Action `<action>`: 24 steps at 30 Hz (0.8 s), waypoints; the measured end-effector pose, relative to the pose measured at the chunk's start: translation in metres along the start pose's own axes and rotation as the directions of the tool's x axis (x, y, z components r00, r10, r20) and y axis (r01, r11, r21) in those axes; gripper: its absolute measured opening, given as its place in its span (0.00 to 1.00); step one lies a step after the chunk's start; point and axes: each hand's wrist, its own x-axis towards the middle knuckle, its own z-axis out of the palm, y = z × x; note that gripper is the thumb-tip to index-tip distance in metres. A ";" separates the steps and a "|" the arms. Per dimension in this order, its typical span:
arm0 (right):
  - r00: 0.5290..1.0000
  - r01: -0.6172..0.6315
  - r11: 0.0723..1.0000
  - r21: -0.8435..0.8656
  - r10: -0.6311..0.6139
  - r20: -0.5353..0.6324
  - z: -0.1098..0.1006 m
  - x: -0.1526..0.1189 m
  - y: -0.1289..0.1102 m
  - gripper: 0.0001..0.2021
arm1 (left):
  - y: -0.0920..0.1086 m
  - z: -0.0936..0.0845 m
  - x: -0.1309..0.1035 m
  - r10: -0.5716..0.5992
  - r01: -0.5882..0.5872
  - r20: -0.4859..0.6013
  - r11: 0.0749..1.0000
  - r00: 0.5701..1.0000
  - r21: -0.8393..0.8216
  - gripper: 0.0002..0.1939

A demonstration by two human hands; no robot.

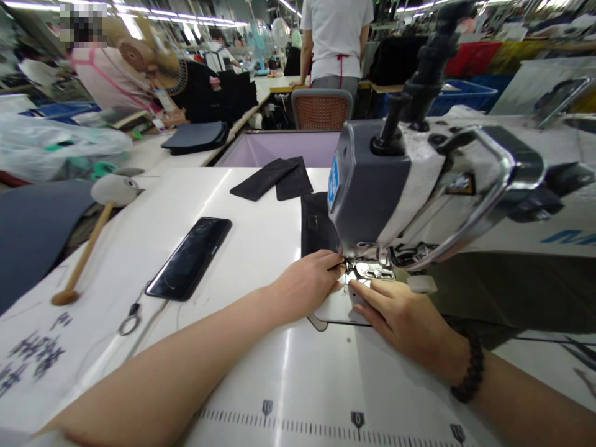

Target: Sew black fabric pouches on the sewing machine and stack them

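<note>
My left hand [307,287] is at the needle area of a sewing machine [372,180], its fingers curled and pinched together beside the presser foot [350,266]. Whatever lies between those fingertips is too small to make out. Just beyond them, a black fabric piece [317,225] with a small rectangular mark lies flat, partly hidden by the machine head. On the near side of the foot, my right hand [405,313] rests with fingers stretched out, the tips touching the metal needle plate [356,304]. A dark beaded bracelet [470,367] circles the right wrist.
Two black fabric pieces [265,178] overlap farther back on the white table [223,372]. To the left lie a phone [190,257] with a ring strap and a wooden-handled mallet [90,248]. Beyond stand a chair [322,108] and people [338,37].
</note>
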 end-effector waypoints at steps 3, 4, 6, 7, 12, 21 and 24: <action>1.000 0.001 1.000 0.000 -0.001 0.009 0.000 0.000 0.000 0.14 | 0.000 0.000 0.000 0.004 -0.004 0.004 1.000 1.000 -0.004 0.08; 1.000 0.003 1.000 0.001 -0.003 0.010 0.000 0.000 0.000 0.14 | 0.000 0.001 0.000 0.009 -0.009 0.001 1.000 1.000 -0.005 0.08; 1.000 0.002 1.000 0.000 -0.002 0.013 0.000 0.000 0.000 0.14 | -0.002 0.003 0.000 0.012 -0.012 -0.010 1.000 1.000 -0.001 0.09; 1.000 0.002 1.000 0.000 -0.002 0.012 0.000 0.000 0.000 0.14 | -0.003 0.003 0.001 0.008 -0.008 -0.015 1.000 1.000 0.001 0.09; 1.000 0.016 1.000 -0.008 -0.017 -0.018 -0.001 0.001 0.000 0.13 | -0.003 0.000 0.001 -0.018 0.018 0.002 0.999 1.000 0.029 0.09; 0.976 0.206 0.977 0.053 -0.201 -0.083 -0.012 -0.006 -0.001 0.15 | 0.042 -0.003 -0.024 0.117 -0.124 0.061 0.983 0.991 0.134 0.12; 0.962 0.266 0.963 0.042 -0.263 -0.072 -0.015 -0.008 -0.003 0.16 | 0.047 -0.006 -0.027 0.156 -0.165 0.084 0.980 0.984 0.113 0.08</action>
